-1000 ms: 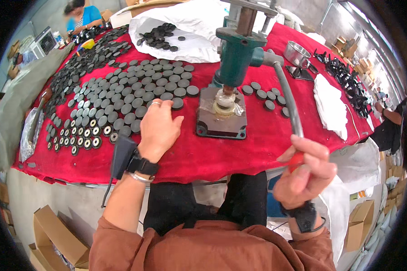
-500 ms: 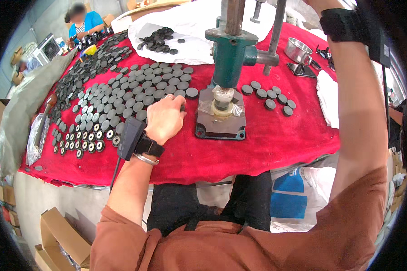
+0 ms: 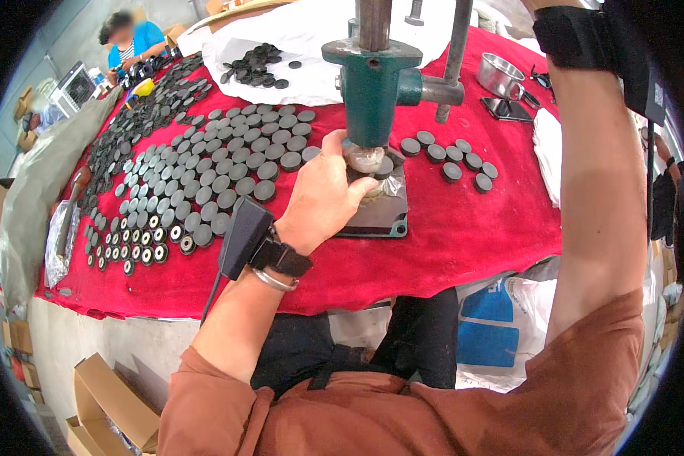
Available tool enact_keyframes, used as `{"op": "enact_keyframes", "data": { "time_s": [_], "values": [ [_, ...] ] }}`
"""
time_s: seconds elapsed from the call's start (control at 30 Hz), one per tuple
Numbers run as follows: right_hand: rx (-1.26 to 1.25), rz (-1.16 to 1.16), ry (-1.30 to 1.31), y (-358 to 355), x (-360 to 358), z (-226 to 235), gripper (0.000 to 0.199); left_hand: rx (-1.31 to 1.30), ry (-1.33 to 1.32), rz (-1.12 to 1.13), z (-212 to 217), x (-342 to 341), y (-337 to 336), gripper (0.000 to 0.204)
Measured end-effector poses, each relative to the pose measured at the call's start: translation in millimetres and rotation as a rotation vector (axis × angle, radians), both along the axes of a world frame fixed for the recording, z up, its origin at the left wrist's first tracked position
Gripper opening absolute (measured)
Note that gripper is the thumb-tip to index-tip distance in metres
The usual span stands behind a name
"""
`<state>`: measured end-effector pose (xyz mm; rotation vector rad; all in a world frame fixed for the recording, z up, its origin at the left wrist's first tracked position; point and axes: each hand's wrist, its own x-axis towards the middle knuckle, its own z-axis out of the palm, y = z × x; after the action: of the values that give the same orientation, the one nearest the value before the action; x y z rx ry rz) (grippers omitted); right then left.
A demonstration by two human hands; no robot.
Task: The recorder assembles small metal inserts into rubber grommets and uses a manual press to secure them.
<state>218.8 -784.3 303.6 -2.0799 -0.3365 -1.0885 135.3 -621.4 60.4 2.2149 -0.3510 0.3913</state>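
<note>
My left hand [image 3: 328, 190] reaches in under the head of a green bench press [image 3: 371, 99]. Its thumb and fingers close around a dark grey round cap [image 3: 385, 166] at the press's lower fitting, mostly hidden by the hand. Just above the fingers is the plastic-wrapped ram tip [image 3: 365, 157]. The steel base plate [image 3: 380, 222] shows below the hand. My right arm [image 3: 596, 175] is raised along the right side; its hand is cut off at the top edge. Many grey round caps [image 3: 220, 184] stand in rows left of the press.
Several caps [image 3: 452, 172] lie right of the press on the red cloth [image 3: 463, 235]. Beyond them are a metal cup [image 3: 500, 74] and a phone [image 3: 507, 109]. Black pieces [image 3: 254, 67] lie on white sheeting at the back. A person in blue [image 3: 135, 44] sits far left.
My left hand has moved right, from the edge of the cap rows to the press fitting, with a cap in its fingers. My right arm stays raised. The view has shifted slightly.
</note>
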Motion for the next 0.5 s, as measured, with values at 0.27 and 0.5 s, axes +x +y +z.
{"op": "enact_keyframes", "data": {
  "time_s": [0.27,0.5],
  "values": [
    [0.022,0.108,-0.028,-9,6,1,0.043,0.211,0.021,-0.075,12,4,2,0.057],
    [0.0,0.023,-0.016,-1,-29,-2,0.042,-0.134,0.036,-0.067,-2,5,-1,0.074]
  ]
}}
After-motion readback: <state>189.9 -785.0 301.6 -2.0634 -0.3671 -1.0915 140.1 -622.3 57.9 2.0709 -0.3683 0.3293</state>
